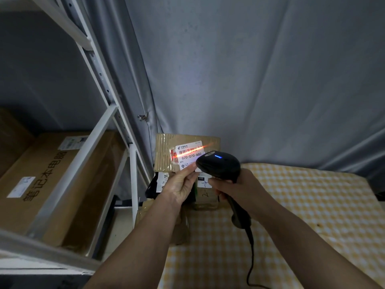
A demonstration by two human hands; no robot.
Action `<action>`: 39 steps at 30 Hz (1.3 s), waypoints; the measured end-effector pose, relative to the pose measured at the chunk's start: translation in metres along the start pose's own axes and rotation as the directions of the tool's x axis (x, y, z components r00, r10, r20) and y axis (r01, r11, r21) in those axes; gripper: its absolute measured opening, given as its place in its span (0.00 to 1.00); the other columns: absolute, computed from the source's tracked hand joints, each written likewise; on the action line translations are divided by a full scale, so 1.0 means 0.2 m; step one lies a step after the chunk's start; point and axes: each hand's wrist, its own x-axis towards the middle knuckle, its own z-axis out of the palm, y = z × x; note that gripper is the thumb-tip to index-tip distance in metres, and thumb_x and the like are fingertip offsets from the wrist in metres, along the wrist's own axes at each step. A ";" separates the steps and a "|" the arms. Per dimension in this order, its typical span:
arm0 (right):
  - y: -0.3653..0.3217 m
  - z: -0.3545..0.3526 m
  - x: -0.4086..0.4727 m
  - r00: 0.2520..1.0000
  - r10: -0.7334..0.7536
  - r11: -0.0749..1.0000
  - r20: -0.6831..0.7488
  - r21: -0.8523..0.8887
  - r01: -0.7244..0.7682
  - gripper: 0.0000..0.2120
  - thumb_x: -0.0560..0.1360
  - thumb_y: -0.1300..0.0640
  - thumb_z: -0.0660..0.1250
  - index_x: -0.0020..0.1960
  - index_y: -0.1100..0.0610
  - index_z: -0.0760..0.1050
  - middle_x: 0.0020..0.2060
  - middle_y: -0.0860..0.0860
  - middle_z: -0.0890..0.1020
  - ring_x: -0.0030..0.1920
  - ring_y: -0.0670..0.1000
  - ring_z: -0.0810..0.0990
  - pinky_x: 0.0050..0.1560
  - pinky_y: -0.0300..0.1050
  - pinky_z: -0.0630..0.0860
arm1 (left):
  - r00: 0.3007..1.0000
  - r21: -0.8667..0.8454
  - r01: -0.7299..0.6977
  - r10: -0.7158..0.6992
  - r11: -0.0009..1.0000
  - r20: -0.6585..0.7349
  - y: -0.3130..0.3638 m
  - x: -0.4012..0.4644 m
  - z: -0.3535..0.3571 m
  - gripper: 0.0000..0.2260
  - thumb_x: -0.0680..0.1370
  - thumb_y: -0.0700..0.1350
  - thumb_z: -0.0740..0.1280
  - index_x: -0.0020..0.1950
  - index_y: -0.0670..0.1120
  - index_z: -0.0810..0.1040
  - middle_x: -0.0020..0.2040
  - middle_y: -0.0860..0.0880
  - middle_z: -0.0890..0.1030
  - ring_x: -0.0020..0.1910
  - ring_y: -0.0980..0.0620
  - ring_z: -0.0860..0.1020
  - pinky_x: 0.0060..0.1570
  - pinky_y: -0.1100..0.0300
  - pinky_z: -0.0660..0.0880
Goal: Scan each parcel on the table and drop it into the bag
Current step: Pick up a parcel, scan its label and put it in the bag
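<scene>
Left hand (183, 184) pinches the lower edge of a flat cardboard parcel (183, 152), holding it upright above the far-left corner of the checked table (302, 205). Right hand (239, 188) grips the handle of a corded scanner (218, 165); its red beam lies across the barcode label (189, 154), blue indicator lit. Risks noted: the beam runs slanted and partly off the label, so a misread is possible; the pinch is shallow, so the parcel could tip or slip; the cord (251, 257) trails over the table and may snag. Further parcels (206, 197) lie beneath the hands. No bag is visible, so the drop point cannot be confirmed
</scene>
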 end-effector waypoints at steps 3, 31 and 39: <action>0.01 0.00 -0.01 0.999 0.010 0.999 -0.042 0.051 -0.008 0.06 0.73 0.56 0.71 0.48 0.57 0.79 0.34 0.54 0.82 0.32 0.47 0.79 0.38 0.38 0.77 | 1.000 0.059 0.010 -0.010 0.998 -0.002 0.00 0.00 0.00 0.19 0.69 0.29 0.70 0.57 0.44 0.79 0.52 0.41 0.84 0.57 0.42 0.81 0.64 0.44 0.73; 0.57 -0.68 -0.66 0.715 0.368 0.872 -0.594 0.487 -0.044 0.04 0.71 0.65 0.72 0.44 0.65 0.78 0.33 0.58 0.76 0.28 0.48 0.73 0.31 0.39 0.71 | 0.771 0.892 0.248 -0.635 0.378 0.054 -0.87 -0.06 0.44 0.35 0.64 0.42 0.78 0.69 0.44 0.71 0.37 0.48 0.83 0.32 0.52 0.77 0.22 0.63 0.72; 0.80 -1.08 -1.09 0.556 0.467 0.828 -0.687 0.561 -0.003 0.05 0.70 0.64 0.73 0.41 0.63 0.78 0.34 0.59 0.76 0.28 0.50 0.72 0.35 0.44 0.70 | 0.715 0.962 0.189 -0.699 0.199 0.004 -1.44 -0.25 0.78 0.21 0.70 0.47 0.75 0.61 0.43 0.81 0.52 0.45 0.84 0.37 0.52 0.81 0.27 0.66 0.72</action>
